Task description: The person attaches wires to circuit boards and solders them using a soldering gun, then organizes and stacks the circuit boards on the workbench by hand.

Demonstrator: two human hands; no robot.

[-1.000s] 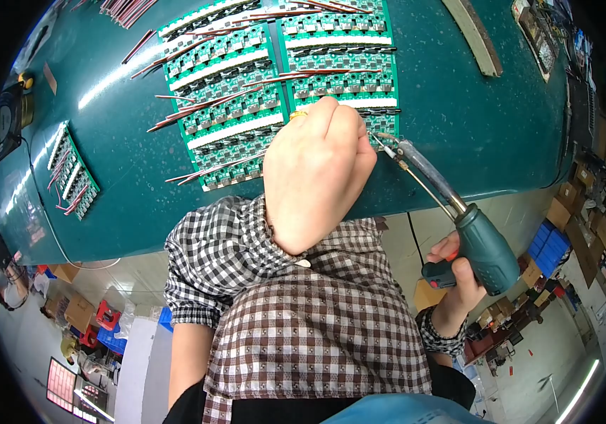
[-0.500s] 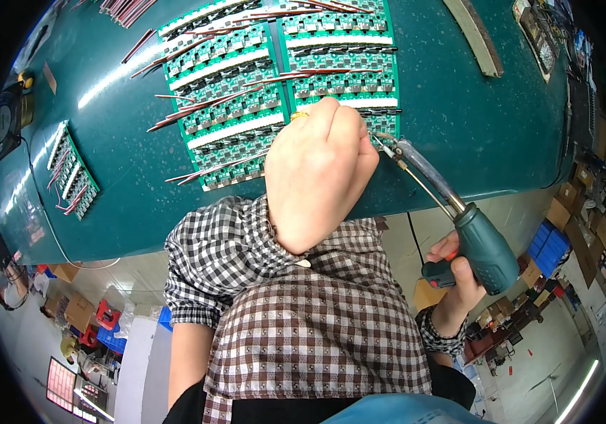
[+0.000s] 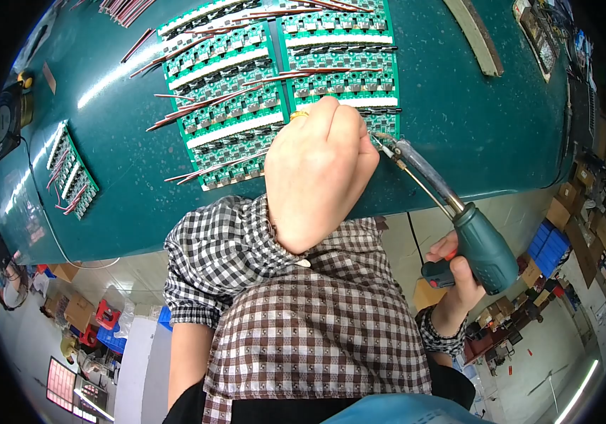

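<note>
My right hand [image 3: 461, 272] is wrapped round the green grip of a soldering gun [image 3: 490, 247]. The gun's metal tip points up and left, at the lower edge of the right-hand green circuit board panel [image 3: 342, 60]. Over that panel's lower left part lies my left hand [image 3: 321, 166], closed with knuckles up and a ring on one finger. Its fingertips are close to the soldering tip, but what they pinch is hidden beneath the hand. The left-hand circuit board panel [image 3: 226, 99] sits beside it, with thin red, black and white wires [image 3: 207, 106] across its rows.
On the green table [image 3: 451, 120], a smaller circuit board panel [image 3: 72, 172] lies at left, with a bundle of wires [image 3: 125, 10] at the far edge. A wooden strip [image 3: 474, 35] lies at the back right. A cable [image 3: 41, 205] hangs over the left edge.
</note>
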